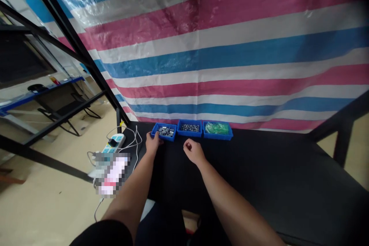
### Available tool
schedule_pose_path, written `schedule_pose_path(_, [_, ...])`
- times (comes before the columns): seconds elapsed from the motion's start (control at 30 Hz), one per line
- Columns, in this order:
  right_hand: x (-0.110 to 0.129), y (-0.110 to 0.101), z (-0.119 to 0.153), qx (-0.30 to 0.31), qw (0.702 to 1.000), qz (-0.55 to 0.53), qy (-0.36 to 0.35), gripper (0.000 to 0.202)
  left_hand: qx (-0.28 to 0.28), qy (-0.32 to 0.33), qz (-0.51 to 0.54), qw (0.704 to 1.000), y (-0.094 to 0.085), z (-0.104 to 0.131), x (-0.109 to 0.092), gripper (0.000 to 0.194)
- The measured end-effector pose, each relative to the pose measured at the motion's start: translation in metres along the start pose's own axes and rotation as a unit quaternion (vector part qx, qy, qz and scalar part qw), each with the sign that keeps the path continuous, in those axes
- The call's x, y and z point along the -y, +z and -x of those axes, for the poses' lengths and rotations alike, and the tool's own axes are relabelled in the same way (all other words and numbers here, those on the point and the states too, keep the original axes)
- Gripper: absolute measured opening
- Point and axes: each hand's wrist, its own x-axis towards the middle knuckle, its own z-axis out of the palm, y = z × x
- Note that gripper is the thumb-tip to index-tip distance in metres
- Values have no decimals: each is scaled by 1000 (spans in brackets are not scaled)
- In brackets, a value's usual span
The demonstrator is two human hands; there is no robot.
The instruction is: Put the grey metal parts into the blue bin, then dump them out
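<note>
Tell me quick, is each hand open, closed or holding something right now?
Left hand: at the blue bin of metal cylinders; grip cannot be told.
Right hand: curled closed; whether anything is inside cannot be told.

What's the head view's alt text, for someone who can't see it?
A person's left hand at the edge of the left blue tray of silvery metal pieces; right hand, loosely curled, in front of the middle blue tray of smaller metal parts. The right blue tray holds green items; a striped sheet hangs behind the black table.
</note>
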Motion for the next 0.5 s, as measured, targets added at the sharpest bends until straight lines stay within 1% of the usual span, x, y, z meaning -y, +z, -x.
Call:
schedule_pose_path(0.13, [2, 0, 1, 1, 1000, 20, 3, 10, 15, -14, 24, 1000, -8, 3, 4, 51])
schedule_pose_path(0.3, [0, 0, 1, -5, 1000, 16, -7, 27, 21, 18, 49, 998, -19, 15, 12, 48])
schedule_pose_path(0.4, [-2, 1, 2, -13, 1000, 8, -11, 31, 12, 39, 65, 997, -23, 22, 16, 48])
schedule_pose_path(0.5, [-2, 7, 7, -18, 1000, 23, -12, 32, 5, 51, 80, 995, -25, 29, 17, 47])
